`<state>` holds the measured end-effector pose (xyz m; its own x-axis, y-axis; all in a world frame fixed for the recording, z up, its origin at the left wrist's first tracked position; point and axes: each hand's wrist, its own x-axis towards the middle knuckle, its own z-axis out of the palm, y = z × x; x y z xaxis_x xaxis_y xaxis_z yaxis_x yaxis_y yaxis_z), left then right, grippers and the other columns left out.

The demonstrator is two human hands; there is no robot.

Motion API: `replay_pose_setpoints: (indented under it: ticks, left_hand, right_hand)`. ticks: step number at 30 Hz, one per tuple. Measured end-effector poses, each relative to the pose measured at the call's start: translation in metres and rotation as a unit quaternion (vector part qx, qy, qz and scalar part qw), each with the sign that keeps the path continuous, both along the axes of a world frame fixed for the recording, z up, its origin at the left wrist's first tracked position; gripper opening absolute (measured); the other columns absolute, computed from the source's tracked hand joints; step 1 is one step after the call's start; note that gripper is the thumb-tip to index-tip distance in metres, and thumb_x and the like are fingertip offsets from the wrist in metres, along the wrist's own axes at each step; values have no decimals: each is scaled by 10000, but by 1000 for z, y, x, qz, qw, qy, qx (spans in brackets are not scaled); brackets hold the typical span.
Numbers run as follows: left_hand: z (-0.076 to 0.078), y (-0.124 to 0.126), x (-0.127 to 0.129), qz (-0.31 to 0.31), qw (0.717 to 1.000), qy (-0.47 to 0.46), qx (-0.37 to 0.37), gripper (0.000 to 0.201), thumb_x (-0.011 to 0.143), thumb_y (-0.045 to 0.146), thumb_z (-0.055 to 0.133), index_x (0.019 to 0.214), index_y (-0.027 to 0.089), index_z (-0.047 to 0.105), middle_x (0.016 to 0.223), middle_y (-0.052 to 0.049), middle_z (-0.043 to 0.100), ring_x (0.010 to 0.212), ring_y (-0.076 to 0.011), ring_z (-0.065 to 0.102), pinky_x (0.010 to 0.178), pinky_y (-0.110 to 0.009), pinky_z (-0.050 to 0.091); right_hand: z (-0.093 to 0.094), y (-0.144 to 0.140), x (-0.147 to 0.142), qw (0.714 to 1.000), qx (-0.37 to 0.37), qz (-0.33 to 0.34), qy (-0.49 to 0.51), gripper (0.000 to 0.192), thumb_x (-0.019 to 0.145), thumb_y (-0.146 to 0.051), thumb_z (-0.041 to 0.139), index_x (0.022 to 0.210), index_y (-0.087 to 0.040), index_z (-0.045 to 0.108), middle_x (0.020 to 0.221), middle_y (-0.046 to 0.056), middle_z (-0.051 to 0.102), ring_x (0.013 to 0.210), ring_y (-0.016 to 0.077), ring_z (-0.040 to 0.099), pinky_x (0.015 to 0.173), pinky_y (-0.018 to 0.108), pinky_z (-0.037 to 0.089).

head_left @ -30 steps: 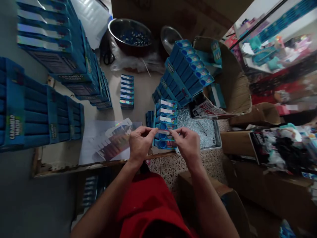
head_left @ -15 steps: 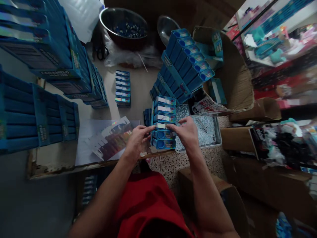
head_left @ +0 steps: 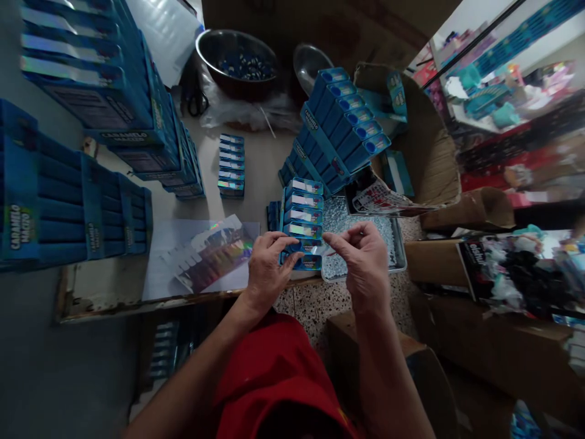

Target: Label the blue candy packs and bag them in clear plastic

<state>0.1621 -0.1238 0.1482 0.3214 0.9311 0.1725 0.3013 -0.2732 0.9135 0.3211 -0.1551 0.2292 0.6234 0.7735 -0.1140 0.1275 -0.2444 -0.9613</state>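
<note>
Holographic sticker strip [head_left: 320,249], small and shiny, is pinched between the fingertips of both hands just above the near end of a row of blue boxes [head_left: 302,221] at the table's front edge. The left hand [head_left: 267,271] grips the strip's left end with thumb and forefinger; the right hand [head_left: 365,265] pinches its right end the same way. A sticker sheet [head_left: 210,256] lies flat to the left of the hands, a metal tray of pale beads [head_left: 388,235] just right of the boxes. Stacked blue cartons [head_left: 114,116] fill the table's far left; a steel bowl [head_left: 237,61] sits at the back.
</note>
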Motion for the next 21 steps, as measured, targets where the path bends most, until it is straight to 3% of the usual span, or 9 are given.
replay_pose_setpoints:
  ticks: [3, 5, 7, 9, 12, 14, 17, 21]
  left_hand:
    - [-1, -5, 3, 50, 998, 1, 24, 69, 886, 256, 769, 945, 221, 768, 1108, -88, 696, 1065, -247, 623, 974, -442, 507]
    - [7, -6, 1, 74, 996, -40, 6, 110, 931, 307, 719, 907, 212, 768, 1067, -87, 714, 1040, -232, 637, 968, -420, 508]
    - [18, -7, -2, 59, 988, -111, -87, 228, 972, 398, 658, 973, 199, 769, 982, -78, 734, 920, -197, 664, 864, -359, 538]
    - [29, -5, -5, 10, 955, -198, -222, 378, 985, 514, 597, 1083, 187, 757, 936, -75, 746, 780, -167, 664, 701, -303, 539]
    - [38, 1, -5, -12, 906, -268, -328, 389, 886, 545, 723, 1022, 182, 759, 849, -51, 734, 670, -138, 623, 585, -255, 493]
    - [41, 4, -7, 16, 910, -254, -328, 293, 800, 453, 833, 848, 180, 740, 719, -12, 679, 618, -118, 576, 570, -237, 464]
    - [44, 1, -16, 45, 932, -186, -308, 240, 803, 384, 829, 745, 183, 713, 636, 13, 623, 575, -107, 527, 553, -235, 429]
    - [47, -11, -31, 42, 950, -86, -299, 211, 821, 376, 802, 751, 186, 741, 685, -2, 675, 622, -124, 560, 580, -244, 430]
  right_hand:
    - [12, -7, 2, 1000, 19, -14, 0, 414, 771, -390, 882, 896, -237, 518, 687, -86, 571, 604, 92, 563, 588, 230, 479]
    - [15, -8, 1, 1000, 11, -18, 9, 391, 794, -406, 865, 906, -234, 532, 672, -87, 550, 591, 85, 533, 563, 218, 454]
    - [15, -8, -2, 1000, 2, -13, 18, 381, 803, -415, 856, 903, -233, 536, 656, -90, 530, 578, 81, 509, 537, 211, 427]
    - [14, -6, -6, 1000, -3, 0, 24, 379, 802, -422, 853, 886, -232, 536, 647, -90, 518, 571, 80, 497, 525, 212, 415]
    - [13, -3, -11, 997, -20, 32, 66, 383, 794, -434, 850, 887, -229, 541, 650, -83, 550, 574, 83, 520, 532, 219, 430]
    - [13, -4, -10, 992, -38, 59, 109, 423, 749, -417, 880, 938, -229, 552, 693, -70, 613, 610, 98, 576, 563, 232, 468]
    - [9, -13, -8, 984, -72, 84, 137, 527, 668, -354, 927, 1030, -223, 567, 767, -37, 703, 701, 142, 671, 666, 282, 538]
    - [-5, -30, -14, 990, -99, 32, 95, 529, 683, -329, 910, 1046, -225, 539, 754, -13, 749, 685, 169, 707, 692, 312, 548]
